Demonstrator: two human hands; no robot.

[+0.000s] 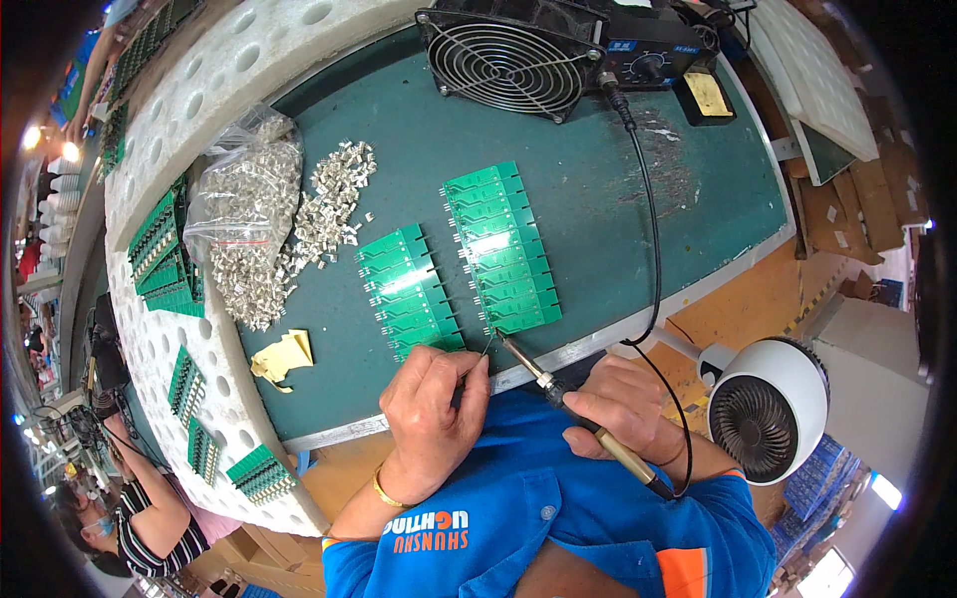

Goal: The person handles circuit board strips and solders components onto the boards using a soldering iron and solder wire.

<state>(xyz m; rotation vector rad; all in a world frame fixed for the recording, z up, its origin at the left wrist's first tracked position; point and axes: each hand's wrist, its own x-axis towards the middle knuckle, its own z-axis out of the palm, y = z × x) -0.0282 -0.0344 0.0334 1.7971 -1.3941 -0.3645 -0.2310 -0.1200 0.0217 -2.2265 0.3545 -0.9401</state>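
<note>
My right hand (pixel 620 407) is closed around the handle of a soldering iron (pixel 533 367). Its tip meets the near end of the right green circuit board panel (pixel 506 249), by the lower left corner. Pinched in my left hand (pixel 436 407) is a thin wire, apparently solder wire (pixel 488 345), which reaches up to the iron's tip. A second green circuit board panel (pixel 409 291) lies just left of the first, its near end beside my left fingers. Small metal pins stick out along the panels' left edges.
Small metallic parts (pixel 334 204) lie heaped beside a clear plastic bag (pixel 244 184) of them. White foam (pixel 159 339) carrying boards lines the left. A black fan (pixel 508 68), soldering station (pixel 653 65) and sponge holder (pixel 706 100) stand behind. The iron's cable (pixel 653 219) loops down at right.
</note>
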